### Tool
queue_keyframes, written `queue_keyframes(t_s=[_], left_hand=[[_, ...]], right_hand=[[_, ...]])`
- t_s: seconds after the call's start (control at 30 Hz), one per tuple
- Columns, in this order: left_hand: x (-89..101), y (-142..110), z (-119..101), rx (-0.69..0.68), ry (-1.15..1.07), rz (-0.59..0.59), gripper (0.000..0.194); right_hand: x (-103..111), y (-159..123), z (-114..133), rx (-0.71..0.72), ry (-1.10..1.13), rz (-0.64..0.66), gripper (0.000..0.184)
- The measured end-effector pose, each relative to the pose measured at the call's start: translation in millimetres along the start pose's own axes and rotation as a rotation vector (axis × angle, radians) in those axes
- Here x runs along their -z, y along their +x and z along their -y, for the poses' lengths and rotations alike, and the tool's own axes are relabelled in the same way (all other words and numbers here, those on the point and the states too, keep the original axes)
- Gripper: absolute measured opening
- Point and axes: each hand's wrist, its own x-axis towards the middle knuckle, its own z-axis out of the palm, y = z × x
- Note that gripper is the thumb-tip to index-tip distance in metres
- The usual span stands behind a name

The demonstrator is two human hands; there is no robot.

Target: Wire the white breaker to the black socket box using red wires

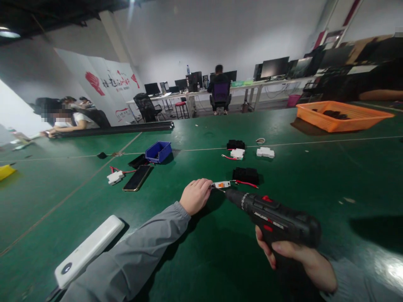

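The left hand (pixel 195 196) is curled with its fingers bunched at the left end of a small white device with an orange part (pixel 222 184), pinching it low over the green table (pixel 204 256); whether the device rests on the tabletop cannot be told. The right hand (pixel 299 253) is wrapped around the grip of a black power screwdriver (pixel 277 218) with red buttons, its fingers partly hidden behind the handle. The tool points left, and its thin bit ends close to the device's near side; contact between them is too small to make out. Just beyond the device, a red wire (pixel 247 183) lies in front of a black block (pixel 245 174). Farther back sit a white module with a red lead (pixel 237 154), another black block (pixel 236 144) just behind it, a second white module (pixel 265 152) to the right, and a small ring (pixel 260 140). Left of the hands, a phone (pixel 137 178) lies between a third white module (pixel 115 177) with red wires and a blue bin (pixel 158 152). A white power bank (pixel 90 251) lies beside the left sleeve (pixel 135 251). An orange basket (pixel 346 122) holding dark pieces stands at the far right, and long black bars (pixel 119 128) lie at the far left. Beyond the table, a person (pixel 219 79) sits at a desk with monitors.
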Motion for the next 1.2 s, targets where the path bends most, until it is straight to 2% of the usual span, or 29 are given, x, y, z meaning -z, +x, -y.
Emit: queue_keyframes(t_s=[0.13, 0.3, 0.77, 1.0, 1.13, 1.2], left_hand=[[-1.0, -0.3, 0.2, 0.002, -0.004, 0.011, 0.021], [-3.6, -0.4, 1.1, 0.005, -0.006, -0.005, 0.02], [-4.7, -0.9, 1.5, 0.005, -0.015, -0.006, 0.021], [-6.1, -1.1, 1.6, 0.013, -0.038, 0.008, 0.024], [-6.3, -1.5, 1.7, 0.057, -0.093, 0.004, 0.026], [-6.9, -2.2, 2.6, 0.071, -0.129, -0.002, 0.027]], right_hand=[[-1.9, 1.1, -0.4, 0.032, 0.012, -0.007, 0.036], [-1.8, 5.4, -4.1, 0.074, 0.034, 0.031, 0.043], [-2.7, 1.6, 2.4, 0.083, 0.056, 0.05, 0.04], [2.5, 8.5, 4.9, 0.139, 0.021, 0.143, 0.043], [6.8, 8.4, 10.6, 0.157, 0.062, 0.13, 0.042], [9.6, 9.3, 13.8, 0.217, 0.085, 0.07, 0.043]])
